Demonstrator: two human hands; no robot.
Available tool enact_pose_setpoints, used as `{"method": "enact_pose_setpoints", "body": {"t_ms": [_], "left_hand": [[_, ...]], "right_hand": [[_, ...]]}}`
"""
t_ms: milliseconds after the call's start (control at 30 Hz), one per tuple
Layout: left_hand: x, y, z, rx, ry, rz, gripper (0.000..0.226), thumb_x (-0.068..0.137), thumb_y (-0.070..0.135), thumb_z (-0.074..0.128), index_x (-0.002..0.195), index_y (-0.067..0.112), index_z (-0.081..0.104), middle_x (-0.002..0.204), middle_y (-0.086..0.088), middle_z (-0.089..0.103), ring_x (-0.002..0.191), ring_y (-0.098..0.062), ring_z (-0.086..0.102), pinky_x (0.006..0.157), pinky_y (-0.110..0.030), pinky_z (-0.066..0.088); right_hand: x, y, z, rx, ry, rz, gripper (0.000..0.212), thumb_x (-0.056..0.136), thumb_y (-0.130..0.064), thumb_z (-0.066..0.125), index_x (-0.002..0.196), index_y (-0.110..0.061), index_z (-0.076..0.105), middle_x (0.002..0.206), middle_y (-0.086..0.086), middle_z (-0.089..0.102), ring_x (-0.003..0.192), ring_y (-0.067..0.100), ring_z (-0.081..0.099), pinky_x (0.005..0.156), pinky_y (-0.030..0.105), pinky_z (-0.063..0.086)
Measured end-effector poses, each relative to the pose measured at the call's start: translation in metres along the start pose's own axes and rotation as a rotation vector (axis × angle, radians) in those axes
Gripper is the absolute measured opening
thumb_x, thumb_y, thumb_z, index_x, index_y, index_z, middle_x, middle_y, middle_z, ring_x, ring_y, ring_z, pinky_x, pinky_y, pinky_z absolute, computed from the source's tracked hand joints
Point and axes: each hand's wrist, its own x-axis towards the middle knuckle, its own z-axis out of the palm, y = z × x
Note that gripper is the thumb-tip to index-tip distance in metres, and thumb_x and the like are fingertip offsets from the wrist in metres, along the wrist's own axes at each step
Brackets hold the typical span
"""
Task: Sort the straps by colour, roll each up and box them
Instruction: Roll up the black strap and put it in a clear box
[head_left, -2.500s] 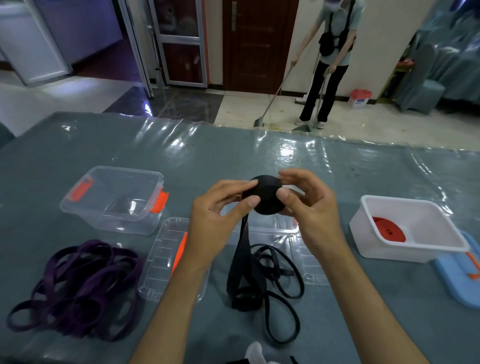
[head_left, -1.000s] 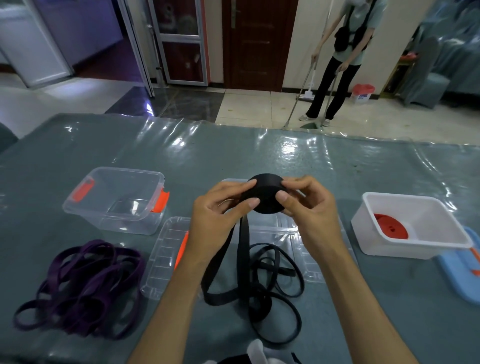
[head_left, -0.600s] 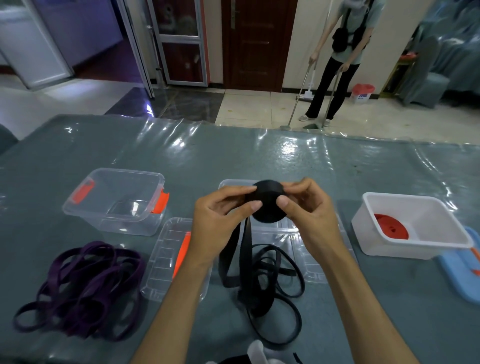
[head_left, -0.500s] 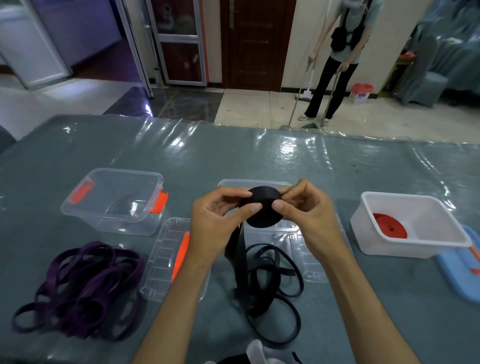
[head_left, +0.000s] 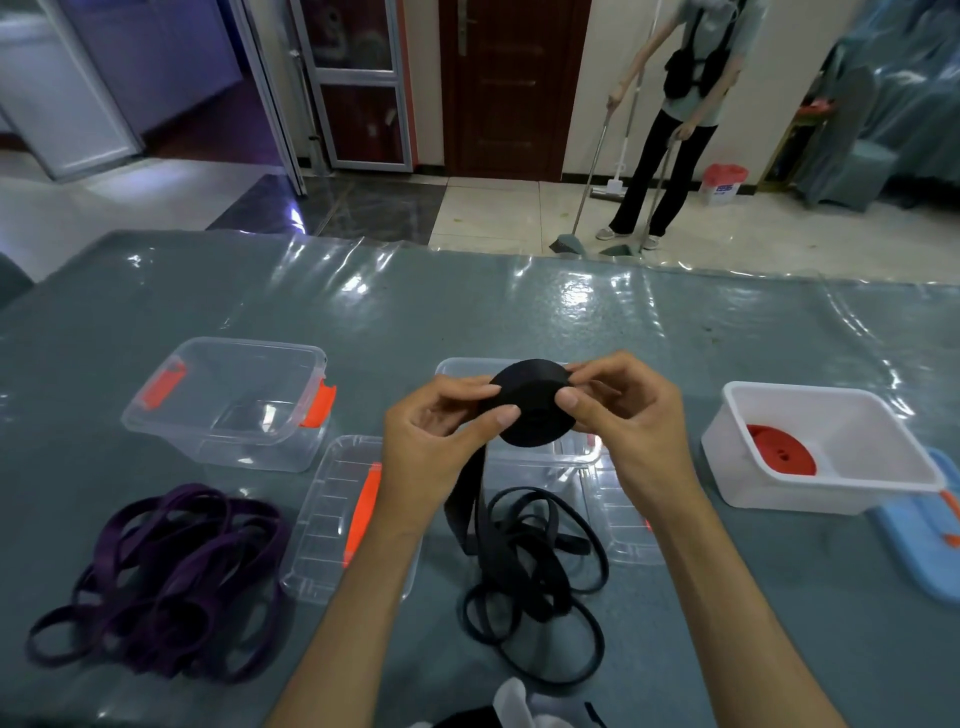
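Now, loose tail: black strap (head_left: 524, 566) heaped on the worktop (head_left: 467, 312) at 6 o'clock may snag.
Roll: black roll (head_left: 532, 402), mid-air at centre, could unwind.
Hands: left hand (head_left: 441, 431) and right hand (head_left: 623, 421) both pinch it; slackened fingers would cause that.

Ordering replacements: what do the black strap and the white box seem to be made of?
Black strap: apparently woven fabric webbing, matte; it is flat, rolls tightly and lies limp in loops. White box: probably rigid plastic, smooth and slightly translucent, with a moulded rim.
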Motion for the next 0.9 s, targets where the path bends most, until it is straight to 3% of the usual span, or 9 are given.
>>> {"method": "enact_pose_setpoints", "body": {"t_ms": [133,267,367,433,533,600,700,800,900], "left_hand": [[0.000,-0.003,-0.004,0.044,-0.051,0.005,0.031,0.081,0.010,0.089,0.110,0.020,0.082,0.118,-0.011,0.076,0.116,-0.030,0.073,0.104,-0.042,0.057],[0.001,0.001,-0.007,0.018,-0.038,-0.022,0.030,0.079,0.014,0.090,0.105,0.027,0.081,0.111,-0.007,0.079,0.110,-0.027,0.076,0.096,-0.031,0.060],[0.001,0.002,-0.003,0.004,-0.019,0.011,0.027,0.077,0.011,0.090,0.099,0.023,0.080,0.109,-0.008,0.079,0.107,-0.027,0.077,0.094,-0.028,0.059],[0.001,0.002,0.001,-0.004,-0.016,0.027,0.022,0.077,0.011,0.089,0.094,0.020,0.079,0.110,-0.008,0.079,0.107,-0.029,0.076,0.093,-0.031,0.060],[0.003,0.003,0.000,0.019,-0.070,0.028,0.027,0.081,0.009,0.089,0.104,0.020,0.080,0.116,-0.011,0.076,0.114,-0.031,0.073,0.101,-0.041,0.059],[0.005,0.004,0.000,0.023,-0.115,0.004,0.038,0.082,0.009,0.086,0.117,0.025,0.081,0.123,-0.010,0.075,0.120,-0.028,0.071,0.103,-0.036,0.057],[0.005,0.007,0.003,0.007,-0.096,-0.020,0.044,0.079,0.007,0.087,0.118,0.026,0.081,0.121,-0.008,0.077,0.114,-0.023,0.075,0.098,-0.028,0.058],[0.006,0.008,0.003,0.071,-0.012,0.017,0.041,0.079,0.008,0.090,0.109,0.034,0.082,0.112,-0.002,0.081,0.106,-0.019,0.077,0.093,-0.022,0.058],[0.005,0.008,0.005,0.051,0.016,0.056,0.039,0.081,0.002,0.087,0.102,0.035,0.084,0.108,0.001,0.081,0.105,-0.017,0.078,0.093,-0.022,0.059]], "right_hand": [[-0.002,0.005,0.002,0.009,0.024,-0.038,0.023,0.087,-0.025,0.083,0.106,-0.026,0.070,0.100,-0.003,0.073,0.094,0.020,0.073,0.074,0.032,0.062],[-0.004,0.007,-0.001,0.008,-0.040,0.033,0.016,0.088,-0.028,0.081,0.093,-0.019,0.069,0.115,0.003,0.076,0.110,0.027,0.073,0.085,0.041,0.064],[-0.003,0.003,-0.002,-0.001,-0.049,0.016,0.023,0.083,-0.024,0.085,0.082,-0.016,0.063,0.111,0.008,0.078,0.107,0.028,0.075,0.089,0.042,0.061],[-0.001,-0.001,-0.001,0.012,-0.008,-0.004,0.024,0.080,-0.024,0.086,0.088,-0.022,0.064,0.107,0.009,0.078,0.104,0.031,0.075,0.092,0.046,0.060],[0.000,-0.003,0.005,0.043,0.049,-0.042,0.030,0.083,-0.025,0.082,0.092,-0.025,0.053,0.106,0.008,0.077,0.104,0.034,0.074,0.093,0.051,0.059],[0.001,-0.004,0.008,0.063,0.073,-0.068,0.029,0.087,-0.025,0.078,0.090,-0.026,0.048,0.107,0.007,0.075,0.104,0.034,0.072,0.089,0.048,0.060],[0.001,-0.004,0.005,0.054,0.030,-0.034,0.017,0.093,-0.031,0.074,0.099,-0.028,0.058,0.112,0.005,0.074,0.106,0.027,0.073,0.083,0.037,0.061],[0.000,-0.005,-0.006,-0.047,-0.076,-0.005,0.034,0.092,-0.040,0.079,0.120,-0.026,0.067,0.120,0.005,0.074,0.116,0.026,0.071,0.091,0.036,0.061],[0.001,-0.006,-0.007,-0.040,-0.052,0.010,0.036,0.083,-0.043,0.086,0.110,-0.024,0.070,0.114,0.006,0.076,0.110,0.027,0.073,0.090,0.040,0.062]]}}
